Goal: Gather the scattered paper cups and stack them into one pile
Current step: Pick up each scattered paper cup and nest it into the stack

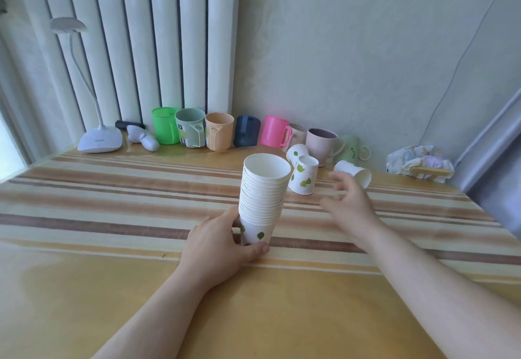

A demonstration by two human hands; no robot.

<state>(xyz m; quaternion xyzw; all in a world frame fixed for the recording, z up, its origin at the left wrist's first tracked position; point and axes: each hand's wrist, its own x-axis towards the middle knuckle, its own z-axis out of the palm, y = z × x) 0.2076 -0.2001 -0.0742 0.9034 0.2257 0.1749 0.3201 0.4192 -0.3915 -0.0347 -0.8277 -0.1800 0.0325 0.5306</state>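
Currently the left hand (217,243) is clasped around the base of a tall stack of paper cups (263,198), thumb across the near side and fingers wrapped behind. The stack stands upright with a slight lean on the glossy striped table (112,217); its many thin rolled rims form a ribbed white column, and the lowest cup carries green leaf prints. The top cup's mouth is round and open.

Beyond the grip and to its right, the right hand (349,203) is blurred, palm down, fingers spread and loose, holding nothing. Just past its fingertips a plain white paper cup (353,173) lies on its side, mouth toward the camera's right. Between that cup and the held stack are two leaf-printed cups (302,171): one standing upside down, the other leaning behind it.

Farther back from the grip, along the wall, stands a row of smooth plastic and ceramic mugs (220,131) in green, grey, peach, navy, pink and pale tones. To the far left of the grip sits a white desk lamp (99,140) with a curved neck. Crumpled packaging (417,161) lies at the far right.
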